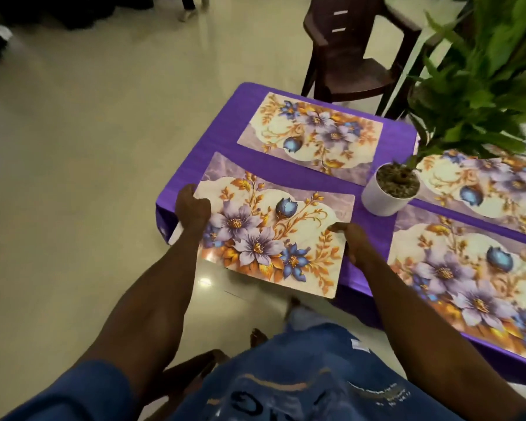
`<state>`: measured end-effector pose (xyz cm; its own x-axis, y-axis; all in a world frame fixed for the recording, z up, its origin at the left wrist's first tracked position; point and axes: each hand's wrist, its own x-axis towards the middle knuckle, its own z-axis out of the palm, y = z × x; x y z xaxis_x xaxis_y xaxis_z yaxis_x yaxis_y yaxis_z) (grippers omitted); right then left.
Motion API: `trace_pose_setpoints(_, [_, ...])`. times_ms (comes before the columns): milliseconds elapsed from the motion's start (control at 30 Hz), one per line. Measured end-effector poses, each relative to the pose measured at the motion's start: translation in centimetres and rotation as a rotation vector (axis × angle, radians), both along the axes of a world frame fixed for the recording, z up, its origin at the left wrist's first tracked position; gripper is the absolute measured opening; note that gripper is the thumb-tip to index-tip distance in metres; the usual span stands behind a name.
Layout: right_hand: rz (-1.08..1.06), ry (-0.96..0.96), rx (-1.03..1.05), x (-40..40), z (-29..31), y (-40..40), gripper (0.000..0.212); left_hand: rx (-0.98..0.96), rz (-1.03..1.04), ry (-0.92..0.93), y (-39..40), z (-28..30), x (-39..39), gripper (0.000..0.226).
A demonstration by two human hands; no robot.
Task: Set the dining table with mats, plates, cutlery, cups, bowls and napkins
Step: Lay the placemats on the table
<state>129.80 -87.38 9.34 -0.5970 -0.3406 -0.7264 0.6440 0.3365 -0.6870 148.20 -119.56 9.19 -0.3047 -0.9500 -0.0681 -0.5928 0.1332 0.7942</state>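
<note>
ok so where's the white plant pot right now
In the head view the white plant pot stands on the purple tablecloth, right of centre, among the floral mats and just beyond the right hand.

We find no text we can read with any certainty. The blue shirt (301,387) carries dark lettering and small pale print, both too blurred for us.
</note>
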Motion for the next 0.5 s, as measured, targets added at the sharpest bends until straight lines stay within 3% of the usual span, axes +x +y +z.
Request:
trace_pose_setpoints(67, [-0.018,0.017,0.02,-0.4,-0.1,-1.6,0.049,-0.006,0.004,-0.032,-1.6,-0.3,-0.7,0.051])
trace_pose_setpoints(167, [-0.038,0.031,0.038,-2.1,-1.0,-4.2,0.031,-0.038,0.004,-0.042,-4.6,-0.7,-2.1,0.051])
trace_pose_setpoints(267, [-0.073,0.094,0.082,-3.2,-1.6,-6.9,0.033,-0.075,-0.01,-0.064,-7.3,-0.6,-3.2,0.049])
trace_pose_setpoints(400, [-0.053,0.305,0.282,-3.3,-2.0,-10.0,0.013,-0.077,-0.065,-0.151,-10.7,-1.2,-4.8,0.048])
trace_pose_setpoints(500, [0.019,0.44,0.515,-2.7,-2.5,-11.6,0.029,-0.063,-0.102,-0.2,-12.3,-1.7,-6.0,0.048])
